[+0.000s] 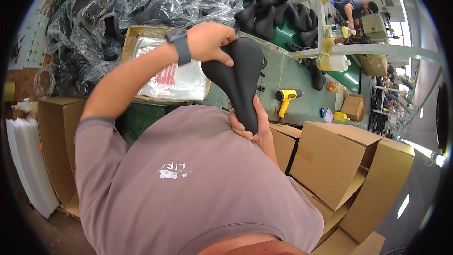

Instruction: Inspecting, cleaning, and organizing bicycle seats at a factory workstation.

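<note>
A black bicycle saddle (pixel 243 73) is held in front of my chest, its wide end away from me and its narrow nose toward me. My left hand (pixel 210 42), with a dark watch on the wrist, grips the wide end, thumb on top of the cover. The fingers of my right hand (pixel 261 120) wrap round the nose from below. The saddle's underside is hidden. Just left of it, an open cardboard box (pixel 130 49) contains clear plastic bags (pixel 181 82) with red print.
Plastic-wrapped saddles (pixel 155 0) pile up at the far left; bare black saddles (pixel 269 14) lie farther right. A yellow heat gun (pixel 287 99) rests on the green bench (pixel 273 68). Cardboard boxes (pixel 325 160) stand at my right, beneath a metal frame (pixel 377 49). Another person (pixel 351 9) works beyond.
</note>
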A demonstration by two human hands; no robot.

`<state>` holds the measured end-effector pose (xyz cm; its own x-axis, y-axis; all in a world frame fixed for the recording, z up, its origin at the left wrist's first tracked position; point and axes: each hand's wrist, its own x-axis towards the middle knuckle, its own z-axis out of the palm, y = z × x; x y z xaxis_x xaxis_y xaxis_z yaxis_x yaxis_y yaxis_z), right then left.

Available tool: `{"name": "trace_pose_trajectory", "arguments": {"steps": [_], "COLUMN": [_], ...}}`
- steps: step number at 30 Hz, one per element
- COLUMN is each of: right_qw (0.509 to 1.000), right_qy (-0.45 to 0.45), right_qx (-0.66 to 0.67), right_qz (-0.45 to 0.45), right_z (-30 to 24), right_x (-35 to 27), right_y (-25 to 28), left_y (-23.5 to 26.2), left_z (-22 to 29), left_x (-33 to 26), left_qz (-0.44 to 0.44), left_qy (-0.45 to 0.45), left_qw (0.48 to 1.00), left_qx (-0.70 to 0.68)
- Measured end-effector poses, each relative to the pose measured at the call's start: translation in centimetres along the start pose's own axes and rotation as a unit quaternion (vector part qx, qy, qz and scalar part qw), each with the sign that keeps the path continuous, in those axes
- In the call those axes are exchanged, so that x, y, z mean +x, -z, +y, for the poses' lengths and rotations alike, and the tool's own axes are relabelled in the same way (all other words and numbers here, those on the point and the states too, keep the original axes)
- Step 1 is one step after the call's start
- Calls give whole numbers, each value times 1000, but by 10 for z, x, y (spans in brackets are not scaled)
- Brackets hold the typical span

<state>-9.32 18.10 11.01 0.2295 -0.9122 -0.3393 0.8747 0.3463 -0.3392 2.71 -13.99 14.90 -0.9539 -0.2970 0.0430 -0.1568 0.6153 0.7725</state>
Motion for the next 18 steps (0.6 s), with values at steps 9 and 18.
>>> {"name": "trace_pose_trajectory", "arguments": {"steps": [9,18], "right_qw": [992,988], "right_qy": [-47,-90], "right_qx": [67,57], "right_qz": [-93,-107], "right_z": [-13,-29], "right_x": [9,-5], "right_y": [14,25], "left_y": [47,7], "left_z": [-7,31], "left_x": [23,2], "left_qz": [-210,-101], "left_qy": [72,-36], "left_qw": [962,994], "left_qx": [-161,-32]}}
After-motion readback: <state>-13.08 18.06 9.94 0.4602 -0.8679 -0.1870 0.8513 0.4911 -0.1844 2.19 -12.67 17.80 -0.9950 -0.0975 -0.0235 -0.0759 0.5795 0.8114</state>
